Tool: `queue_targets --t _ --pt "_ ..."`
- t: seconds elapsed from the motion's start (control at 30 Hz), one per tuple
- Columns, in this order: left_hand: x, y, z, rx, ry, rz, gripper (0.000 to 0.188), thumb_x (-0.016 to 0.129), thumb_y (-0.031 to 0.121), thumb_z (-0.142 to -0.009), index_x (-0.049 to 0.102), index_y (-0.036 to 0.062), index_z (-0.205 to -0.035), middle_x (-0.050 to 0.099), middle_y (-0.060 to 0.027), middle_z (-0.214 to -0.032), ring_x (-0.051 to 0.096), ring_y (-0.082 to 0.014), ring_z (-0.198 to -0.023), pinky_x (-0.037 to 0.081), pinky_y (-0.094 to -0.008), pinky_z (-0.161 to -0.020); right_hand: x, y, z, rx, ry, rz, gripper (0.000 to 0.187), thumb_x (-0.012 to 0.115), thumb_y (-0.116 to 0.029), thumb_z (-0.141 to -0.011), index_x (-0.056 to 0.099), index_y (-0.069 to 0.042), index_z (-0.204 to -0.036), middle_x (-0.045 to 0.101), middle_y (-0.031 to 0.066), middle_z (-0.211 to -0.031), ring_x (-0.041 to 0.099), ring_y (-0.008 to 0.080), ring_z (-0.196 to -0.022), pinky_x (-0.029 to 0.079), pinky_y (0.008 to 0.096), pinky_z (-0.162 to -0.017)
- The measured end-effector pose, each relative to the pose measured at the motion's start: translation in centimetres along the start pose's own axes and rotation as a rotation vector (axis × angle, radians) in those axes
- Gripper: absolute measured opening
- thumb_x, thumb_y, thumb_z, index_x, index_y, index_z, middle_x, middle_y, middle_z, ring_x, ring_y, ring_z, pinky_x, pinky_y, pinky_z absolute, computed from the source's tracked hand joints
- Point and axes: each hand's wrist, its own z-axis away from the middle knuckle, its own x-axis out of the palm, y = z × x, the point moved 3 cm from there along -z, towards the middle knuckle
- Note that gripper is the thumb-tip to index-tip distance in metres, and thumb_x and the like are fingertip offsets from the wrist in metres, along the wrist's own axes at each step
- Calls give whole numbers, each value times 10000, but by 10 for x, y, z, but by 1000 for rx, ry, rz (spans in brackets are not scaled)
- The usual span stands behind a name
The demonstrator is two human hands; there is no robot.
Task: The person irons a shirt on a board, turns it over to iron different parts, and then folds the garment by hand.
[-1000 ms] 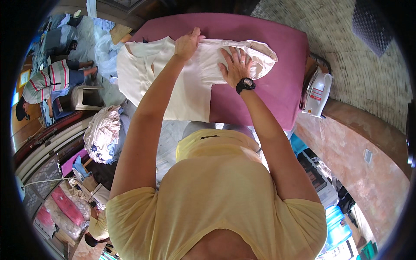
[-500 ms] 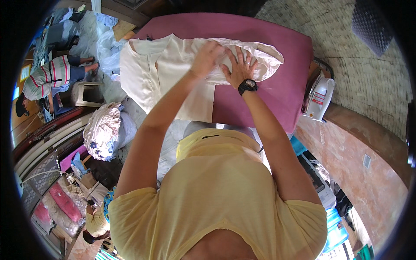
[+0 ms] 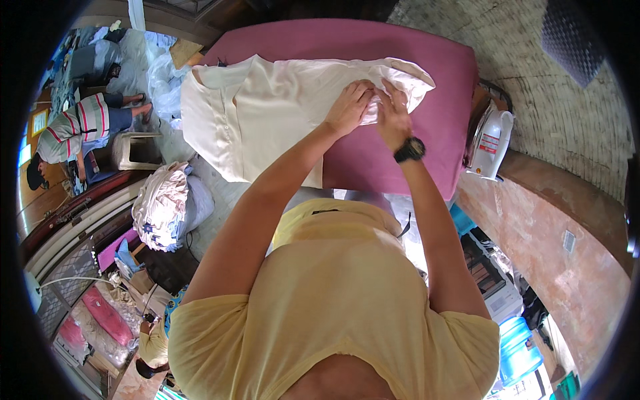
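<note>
A cream shirt [image 3: 277, 93] with a buttoned front lies spread over a padded ironing table [image 3: 440, 153] with a maroon cover. Its sleeve, with a crumpled end [image 3: 417, 83], stretches to the right. My left hand [image 3: 350, 110] rests on the sleeve's near edge, its fingers bent and closed on the cloth. Just right of it is my right hand [image 3: 393, 110], a black watch on the wrist. The right fingers are curled together at the sleeve, close to the left fingertips. The cloth beneath both hands is partly hidden.
A white iron [image 3: 492, 143] stands at the table's right end. To the left are a heaped bundle of light clothes [image 3: 160, 207], a plastic stool [image 3: 137, 150] and a person in a striped shirt [image 3: 80, 127], bending. Another person [image 3: 155, 343] is at lower left.
My left hand has moved right and down along the sleeve. My right hand, spread flat before, has curled its fingers and shifted slightly right. The sleeve's open end now lies more folded over.
</note>
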Motion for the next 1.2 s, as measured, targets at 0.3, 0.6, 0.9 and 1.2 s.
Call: queue_targets --t 0.3,0.6,0.9,1.2 --pt "-12 35 -13 78 -18 -291 590 514 490 -935 383 266 -1464 321 -21 -1536 208 -291 -1452 173 -514 -1182 -160 222 88 632 191 857 619 512 -596 -921 581 -36 -1175 565 179 -1075 546 345 -846 470 474 -750" --pt "-9 30 -6 48 -67 -353 556 463 375 -973 330 237 -1495 290 -29 -1559 179 -280 -1472 139 -502 -1194 -59 149 -28 241 -2 448 338 567 -344 -925 651 -52 -1074 613 204 -1199 577 340 -1085 426 494 -908" --pt "-8 27 -9 44 17 -191 554 494 337 -964 374 87 -1443 317 -100 -1505 222 -302 -1455 167 -502 -1190 18 107 -78 65 -364 -30 328 665 -199 -806 590 -45 -1086 638 221 -1113 574 396 -1109 444 501 -943" --pt "-8 33 -9 47 -37 -351 545 469 426 -972 377 239 -1476 261 -50 -1560 176 -332 -1463 171 -523 -1186 -4 98 -76 449 -461 33 478 669 -91 -770 468 -69 -1203 633 210 -1135 630 404 -1022 528 474 -842"
